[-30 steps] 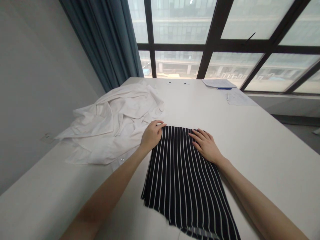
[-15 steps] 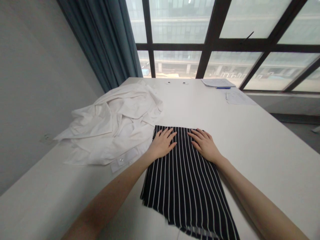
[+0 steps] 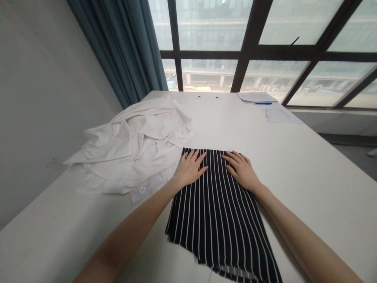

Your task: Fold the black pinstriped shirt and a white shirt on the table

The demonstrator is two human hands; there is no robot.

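A folded black cloth with thin white stripes (image 3: 218, 220) lies flat on the white table (image 3: 309, 173) in front of me. My left hand (image 3: 190, 169) rests palm down on its far left corner, fingers spread and holding nothing. My right hand (image 3: 242, 170) lies flat on the far edge beside it, fingers stretched out too. The two hands are a short gap apart. A crumpled white shirt (image 3: 132, 145) sits heaped just left of the striped cloth, touching its far left corner.
Papers (image 3: 256, 97) and a blue pen (image 3: 263, 103) lie at the table's far right, with another sheet (image 3: 281, 116) nearer. A teal curtain (image 3: 123, 51) hangs at the back left beside large dark-framed windows (image 3: 250, 39). A grey wall runs along the left.
My left hand went from a loose curl at the cloth's far left corner to lying flat with fingers spread on the cloth. My right hand has stayed put.
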